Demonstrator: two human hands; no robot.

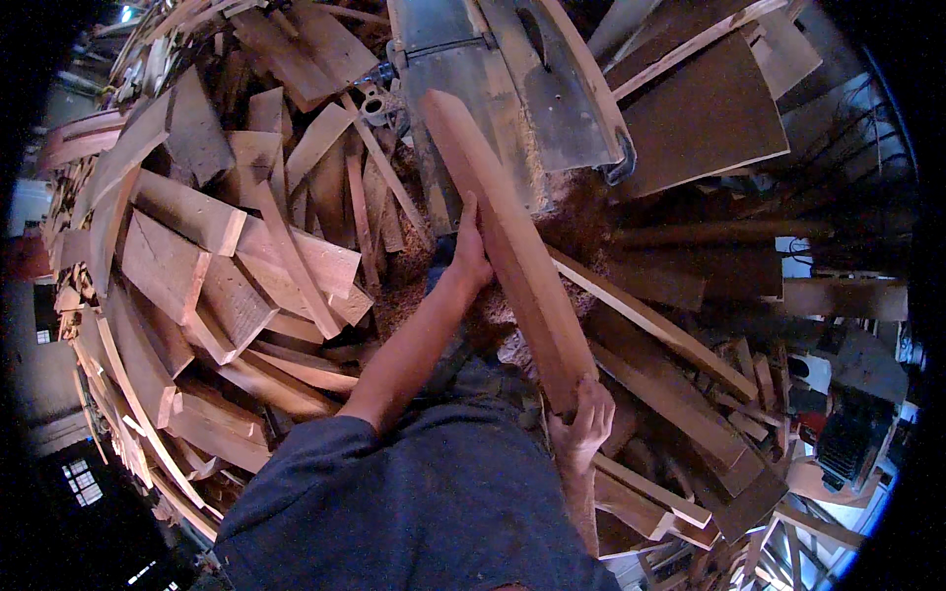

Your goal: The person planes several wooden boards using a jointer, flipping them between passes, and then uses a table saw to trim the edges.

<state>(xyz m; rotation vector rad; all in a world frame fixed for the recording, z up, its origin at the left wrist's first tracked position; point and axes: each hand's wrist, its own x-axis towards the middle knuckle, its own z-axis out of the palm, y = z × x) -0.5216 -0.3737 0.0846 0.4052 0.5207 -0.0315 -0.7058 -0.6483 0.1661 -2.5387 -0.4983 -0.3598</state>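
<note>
A long, squared wooden beam (527, 266) slants across the middle, its far end over a flat metal machine table (468, 84). Against the beam's left side, about midway along, rests my left hand (473, 246), thumb pointing up along the wood and the other fingers hidden beneath. My right hand (583, 419) grips the near end close to my body, with its fingers wrapped round the corner. Wood shavings lie on the metal table and in a heap (567, 212) at its near edge.
Piled planks and offcuts (197, 256) crowd the left side. Wide dark boards (700, 118) lie at the far right, and long narrow strips (660, 325) lie to the right of the beam. A dark motor-like unit with fins (852, 438) stands at the right edge.
</note>
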